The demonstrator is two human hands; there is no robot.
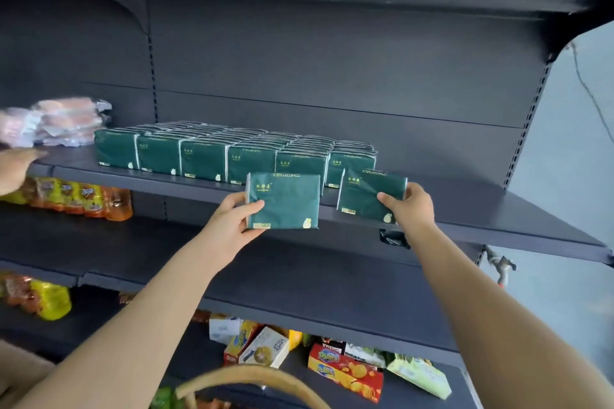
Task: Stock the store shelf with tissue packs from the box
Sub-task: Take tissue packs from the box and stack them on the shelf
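Roughly mid-task. Six rows of stocked tissue packs (232, 156) stood upright on the upper shelf (481, 209), packed front to back and side by side, filling its middle. The right end of that shelf was bare, so more rows probably had room. The box was not in view, so I could not tell how many packs were left.

Two more packs were in hand, neither yet set down. The left hand (232, 222) gripped the left pack (289, 206) by its left edge, thumb across the front face and fingers curled behind. That pack was upright, held in front of the shelf's front edge and before the fifth row. The right hand (407, 206) gripped the right pack (363, 191) at its right side, thumb on the front, with the pack slightly tilted. It sat just ahead of the sixth row, over the shelf lip; I could not tell whether it touched.

Both packs likely belonged at the row fronts or in a new row to the right.

At the far left, another person's hand (16, 169), blurred, was near some pink wrapped packets (59, 123).
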